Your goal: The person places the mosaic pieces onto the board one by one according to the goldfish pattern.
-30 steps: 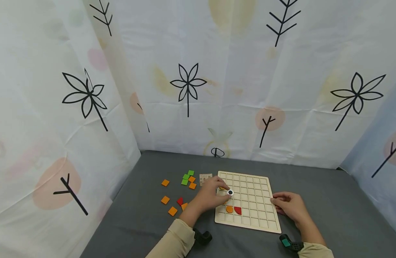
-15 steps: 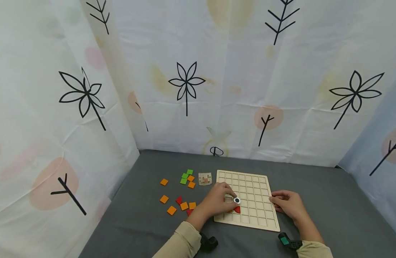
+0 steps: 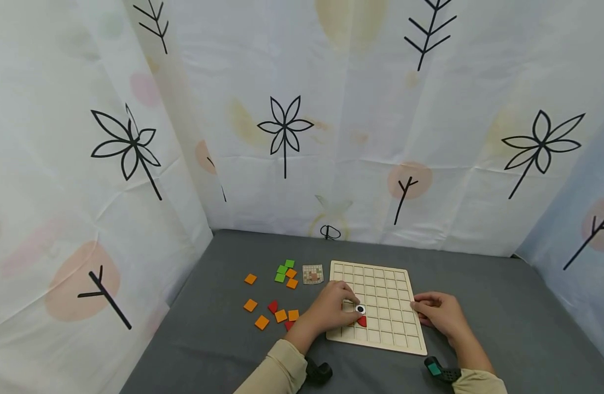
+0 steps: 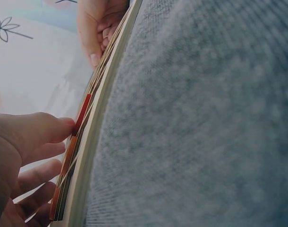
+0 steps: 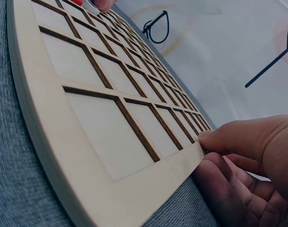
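Note:
In the head view, my left hand [image 3: 331,307] pinches a white disc with a black centre [image 3: 360,310] between thumb and forefinger, over the left part of a wooden grid board [image 3: 395,317]. A rounded red piece [image 3: 363,321] lies in a square just below the disc. Seen edge-on in the left wrist view, the board holds this red piece [image 4: 82,113] beside the left thumb tip, with orange pieces [image 4: 67,156] along the same row. My right hand [image 3: 442,314] grips the board's right edge, thumb on top and fingers underneath, as the right wrist view shows.
Left of the board lie several loose orange squares [image 3: 262,322], a few green squares [image 3: 282,269] and red pieces [image 3: 273,306]. A small patterned card [image 3: 313,274] sits by the board's upper left corner. Patterned cloth [image 3: 302,164] hangs behind the grey table [image 3: 208,328].
My left hand has moved the white disc right and toward me, to just above the red piece, uncovering the card and loose pieces. The right hand keeps its grip on the board's edge.

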The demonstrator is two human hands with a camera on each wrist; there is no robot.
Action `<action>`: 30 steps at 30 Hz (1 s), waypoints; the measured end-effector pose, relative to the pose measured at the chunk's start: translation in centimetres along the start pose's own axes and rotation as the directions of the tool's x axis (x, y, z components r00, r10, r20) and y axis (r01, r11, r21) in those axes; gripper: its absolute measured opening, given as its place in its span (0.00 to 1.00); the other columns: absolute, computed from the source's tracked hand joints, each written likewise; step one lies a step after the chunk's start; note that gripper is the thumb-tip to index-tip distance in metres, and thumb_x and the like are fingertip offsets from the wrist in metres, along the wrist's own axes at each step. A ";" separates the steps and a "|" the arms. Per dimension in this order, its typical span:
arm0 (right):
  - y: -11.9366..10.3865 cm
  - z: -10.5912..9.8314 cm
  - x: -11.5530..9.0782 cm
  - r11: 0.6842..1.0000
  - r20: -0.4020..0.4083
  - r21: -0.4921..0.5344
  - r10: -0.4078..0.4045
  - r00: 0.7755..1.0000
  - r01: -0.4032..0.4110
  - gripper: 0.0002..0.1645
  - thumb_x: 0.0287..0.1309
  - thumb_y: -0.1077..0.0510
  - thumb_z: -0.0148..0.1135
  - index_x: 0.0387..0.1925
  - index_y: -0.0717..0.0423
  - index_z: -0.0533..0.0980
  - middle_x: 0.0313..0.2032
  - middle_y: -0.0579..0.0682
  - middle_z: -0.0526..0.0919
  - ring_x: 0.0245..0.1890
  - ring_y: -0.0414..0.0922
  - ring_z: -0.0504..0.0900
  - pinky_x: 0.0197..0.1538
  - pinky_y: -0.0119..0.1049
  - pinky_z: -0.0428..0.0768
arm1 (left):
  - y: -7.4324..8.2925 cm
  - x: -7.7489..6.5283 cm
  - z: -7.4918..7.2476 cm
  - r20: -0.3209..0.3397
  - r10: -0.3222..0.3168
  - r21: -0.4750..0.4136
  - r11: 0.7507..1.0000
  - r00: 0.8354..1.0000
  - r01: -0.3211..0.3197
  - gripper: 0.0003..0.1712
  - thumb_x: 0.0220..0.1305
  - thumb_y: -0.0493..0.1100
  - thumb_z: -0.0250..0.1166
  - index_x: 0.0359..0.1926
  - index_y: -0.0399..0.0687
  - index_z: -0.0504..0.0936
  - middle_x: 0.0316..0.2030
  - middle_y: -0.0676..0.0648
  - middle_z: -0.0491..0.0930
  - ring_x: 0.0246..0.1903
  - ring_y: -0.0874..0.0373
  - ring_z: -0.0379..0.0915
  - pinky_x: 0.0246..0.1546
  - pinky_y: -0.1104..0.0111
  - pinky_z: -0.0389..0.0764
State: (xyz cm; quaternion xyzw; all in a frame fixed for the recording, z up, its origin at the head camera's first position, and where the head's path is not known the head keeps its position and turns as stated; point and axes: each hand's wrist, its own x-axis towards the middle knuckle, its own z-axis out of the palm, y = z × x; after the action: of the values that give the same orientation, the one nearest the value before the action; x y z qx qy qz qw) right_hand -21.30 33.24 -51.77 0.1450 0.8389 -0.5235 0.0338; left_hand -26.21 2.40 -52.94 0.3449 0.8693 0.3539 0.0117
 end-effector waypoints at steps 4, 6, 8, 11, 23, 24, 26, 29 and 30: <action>0.0 0.0 0.0 1.000 -0.002 0.007 0.004 1.000 -0.004 0.26 0.69 0.58 0.71 0.60 0.72 0.79 0.39 0.52 0.86 0.35 0.41 0.87 0.38 0.34 0.89 | 0.2 0.0 -0.1 -0.002 -0.004 -0.021 1.000 1.000 0.004 0.11 0.67 0.47 0.74 0.48 0.51 0.94 0.48 0.53 0.82 0.54 0.59 0.73 0.57 0.65 0.77; 0.0 0.0 0.0 1.000 -0.001 0.007 0.004 1.000 -0.004 0.26 0.69 0.58 0.70 0.61 0.72 0.79 0.39 0.52 0.86 0.35 0.41 0.87 0.38 0.35 0.89 | 0.2 -0.1 -0.2 -0.004 -0.004 -0.032 0.999 1.000 0.004 0.10 0.67 0.45 0.73 0.47 0.51 0.94 0.47 0.53 0.82 0.53 0.59 0.72 0.56 0.66 0.77; 0.0 0.0 0.0 1.000 -0.001 0.006 0.002 1.000 -0.002 0.26 0.69 0.58 0.70 0.61 0.72 0.79 0.39 0.52 0.86 0.35 0.40 0.87 0.38 0.34 0.89 | 0.2 0.0 -0.2 -0.008 -0.001 -0.031 1.000 1.000 0.001 0.10 0.68 0.44 0.72 0.47 0.51 0.94 0.46 0.53 0.82 0.52 0.59 0.72 0.54 0.66 0.77; 0.0 0.0 0.0 1.000 -0.002 0.004 -0.004 1.000 0.004 0.26 0.69 0.58 0.70 0.60 0.72 0.79 0.39 0.53 0.86 0.35 0.40 0.87 0.38 0.34 0.89 | 0.1 0.0 -0.1 -0.010 0.002 -0.018 1.000 1.000 -0.002 0.09 0.68 0.44 0.71 0.46 0.52 0.94 0.46 0.54 0.82 0.52 0.59 0.72 0.54 0.66 0.78; -0.2 0.0 -0.3 1.000 0.002 0.008 -0.010 1.000 0.010 0.25 0.69 0.59 0.70 0.60 0.73 0.79 0.39 0.53 0.86 0.34 0.40 0.87 0.38 0.34 0.89 | -0.2 0.3 -0.2 -0.013 0.018 -0.060 0.998 1.000 -0.019 0.10 0.69 0.43 0.69 0.47 0.49 0.94 0.47 0.53 0.84 0.49 0.61 0.73 0.52 0.69 0.77; -0.2 0.0 -0.3 1.000 0.003 0.010 -0.010 1.000 0.010 0.25 0.69 0.59 0.70 0.60 0.73 0.79 0.39 0.53 0.86 0.34 0.40 0.87 0.38 0.34 0.89 | -0.2 0.3 -0.2 -0.013 0.018 -0.067 0.998 1.000 -0.019 0.10 0.70 0.43 0.69 0.48 0.49 0.93 0.47 0.52 0.83 0.50 0.61 0.73 0.53 0.69 0.78; -0.2 0.0 -0.3 1.000 0.005 0.014 -0.009 1.000 0.009 0.25 0.69 0.59 0.70 0.60 0.72 0.79 0.39 0.53 0.86 0.35 0.41 0.87 0.38 0.34 0.89 | -0.4 0.2 -0.6 -0.015 0.010 -0.082 0.997 1.000 -0.012 0.11 0.71 0.44 0.69 0.49 0.49 0.93 0.49 0.52 0.83 0.51 0.61 0.73 0.54 0.68 0.79; -0.2 0.0 -0.3 1.000 0.006 0.015 -0.009 1.000 0.009 0.25 0.69 0.59 0.70 0.60 0.72 0.79 0.39 0.53 0.86 0.35 0.41 0.87 0.38 0.34 0.89 | -0.6 0.0 -1.4 -0.028 -0.010 -0.097 0.995 1.000 0.008 0.11 0.72 0.45 0.70 0.50 0.48 0.92 0.50 0.52 0.82 0.52 0.58 0.75 0.60 0.59 0.79; -0.1 0.0 -0.3 1.000 0.006 0.015 -0.008 1.000 0.008 0.25 0.69 0.59 0.70 0.60 0.72 0.79 0.39 0.53 0.86 0.35 0.41 0.87 0.38 0.34 0.89 | -0.7 -0.1 -1.8 -0.030 -0.025 -0.104 0.994 0.999 0.022 0.12 0.73 0.46 0.69 0.51 0.48 0.92 0.50 0.51 0.82 0.52 0.57 0.75 0.60 0.57 0.80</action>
State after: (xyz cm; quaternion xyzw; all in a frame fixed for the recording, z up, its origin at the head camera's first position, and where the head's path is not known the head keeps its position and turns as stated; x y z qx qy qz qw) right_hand -21.09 33.13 -51.59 0.1401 0.8355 -0.5304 0.0332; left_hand -27.02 0.91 -52.03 0.3278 0.8538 0.4039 0.0201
